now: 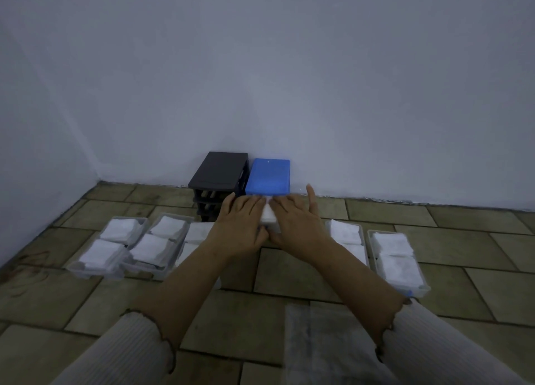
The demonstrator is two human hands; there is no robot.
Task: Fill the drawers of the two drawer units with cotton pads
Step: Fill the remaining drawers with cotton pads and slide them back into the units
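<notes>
Head view shows the fingers (254, 203) of the left hand (241, 225) spread flat over a clear drawer (270, 221) full of cotton pads (267, 214), while the right hand (295, 219) presses the same drawer from the other side, index finger raised. Neither hand pinches it; both lie open on top and at the sides. The drawer sits directly beneath the palms, its long axis running away from the person toward the blue drawer unit (267, 176), whose front opening it already touches or nearly touches; both hands are equally near. My judgement is that the coming move is a straight push forward into that unit. Beside it, to the left, stands the black drawer unit (220, 172), its slots looking vacant. On the tiled floor (304, 274) I count three filled drawers (107, 247) left of the arms and two to the right (398, 257), five waiting in all
</notes>
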